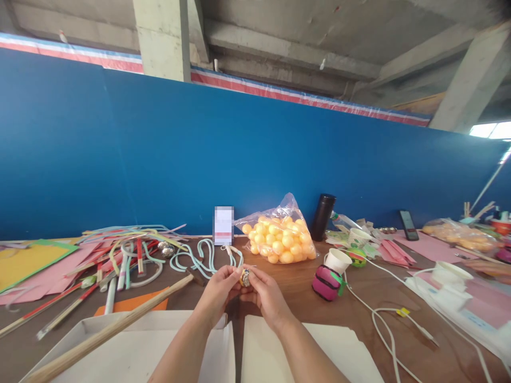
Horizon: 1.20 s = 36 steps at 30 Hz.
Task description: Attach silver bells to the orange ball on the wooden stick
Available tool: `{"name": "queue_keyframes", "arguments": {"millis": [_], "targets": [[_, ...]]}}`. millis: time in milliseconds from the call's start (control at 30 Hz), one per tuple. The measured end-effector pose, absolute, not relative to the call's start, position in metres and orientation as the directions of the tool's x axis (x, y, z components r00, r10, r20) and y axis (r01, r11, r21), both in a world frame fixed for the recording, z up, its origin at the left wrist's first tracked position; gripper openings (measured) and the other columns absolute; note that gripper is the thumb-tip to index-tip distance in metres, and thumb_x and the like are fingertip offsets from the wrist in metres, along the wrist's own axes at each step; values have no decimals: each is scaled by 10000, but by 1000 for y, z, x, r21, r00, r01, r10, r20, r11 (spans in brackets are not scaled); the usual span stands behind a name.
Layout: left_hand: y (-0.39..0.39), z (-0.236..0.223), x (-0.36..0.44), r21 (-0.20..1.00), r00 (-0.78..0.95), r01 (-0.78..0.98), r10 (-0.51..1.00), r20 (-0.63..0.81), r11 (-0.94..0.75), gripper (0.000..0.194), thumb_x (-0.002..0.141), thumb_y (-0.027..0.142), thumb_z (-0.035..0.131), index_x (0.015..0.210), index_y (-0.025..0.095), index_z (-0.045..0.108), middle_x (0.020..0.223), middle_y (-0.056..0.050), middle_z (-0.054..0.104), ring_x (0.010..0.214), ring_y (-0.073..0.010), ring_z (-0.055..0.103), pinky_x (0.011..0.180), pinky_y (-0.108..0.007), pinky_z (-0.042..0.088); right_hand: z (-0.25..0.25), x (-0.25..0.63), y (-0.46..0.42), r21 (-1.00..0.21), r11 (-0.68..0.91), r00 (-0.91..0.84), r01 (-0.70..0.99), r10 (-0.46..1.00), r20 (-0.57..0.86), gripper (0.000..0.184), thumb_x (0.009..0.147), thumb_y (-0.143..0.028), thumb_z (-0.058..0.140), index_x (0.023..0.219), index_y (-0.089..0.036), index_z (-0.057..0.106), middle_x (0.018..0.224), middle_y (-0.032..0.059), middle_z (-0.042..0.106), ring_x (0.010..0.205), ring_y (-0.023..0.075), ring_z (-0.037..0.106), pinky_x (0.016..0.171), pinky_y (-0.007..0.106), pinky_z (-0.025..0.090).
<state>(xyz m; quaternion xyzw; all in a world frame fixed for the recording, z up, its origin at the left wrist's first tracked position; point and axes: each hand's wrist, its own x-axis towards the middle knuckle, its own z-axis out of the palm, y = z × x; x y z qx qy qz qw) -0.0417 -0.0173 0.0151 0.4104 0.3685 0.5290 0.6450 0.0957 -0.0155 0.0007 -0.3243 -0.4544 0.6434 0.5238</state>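
Above the middle of the table, my left hand [221, 287] and my right hand [264, 291] meet, fingers closed around one small round silver-and-yellow object [245, 277]. Its exact kind is too small to make out, and fingertips cover part of it. Right behind the hands lie pale blue cords [199, 258] and a phone with a blurred screen [223, 226] standing against the wall. A clear bag of orange-yellow balls [281, 239] sits just beyond, to the right. Below my forearms are a white open box [131, 346] and a cream sheet [311, 351].
Left, a wooden stick [120, 327] crosses the box, near silver balls [166, 249], coloured paper [38, 260] and tangled tubes. Right stand a black bottle [322, 217], a paper cup [337, 260], a magenta pouch [326, 283] and white cables [375, 314]. A blue partition [255, 149] closes the back.
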Motion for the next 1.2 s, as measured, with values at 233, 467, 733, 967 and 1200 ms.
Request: {"name": "queue_keyframes", "arguments": {"millis": [233,467,733,967,1200], "targets": [[-13,8,-39,948,155,-309,988,-26,73,330,654,405,715,759,177,500,640,33,566,609,-118,581,659,-279,475,0,96,-15,-937,-47,-215,-346,976,30,476,747,-449,667,1122,-158,638,811,52,660,689,156,627,607,291,542],[-14,8,-36,954,113,-298,994,-11,44,337,647,432,708,724,174,506,588,54,522,551,-91,526,584,-233,449,-2,94,-14,-933,-61,-215,-353,976,17,462,745,-453,668,1090,-147,644,796,53,663,661,147,629,581,267,538],[-12,6,-35,941,94,-335,995,-22,52,381,696,542,617,749,171,544,633,26,555,598,-114,567,626,-255,465,-4,93,-12,-901,-89,-205,-424,979,0,397,739,-474,669,960,-144,686,761,51,652,614,112,578,549,228,516],[-13,8,-36,943,109,-327,994,-28,62,352,704,508,629,744,168,547,663,5,595,619,-116,577,628,-250,464,-4,92,-13,-903,-101,-209,-418,978,-13,388,756,-461,659,983,-147,676,786,56,656,639,115,589,563,224,520],[-13,8,-37,952,107,-301,994,-18,50,327,647,447,697,704,175,524,641,19,588,599,-116,572,586,-238,450,-3,93,-13,-909,-101,-219,-404,976,-11,395,746,-467,667,1000,-165,666,802,49,658,677,129,618,579,228,524]]}}
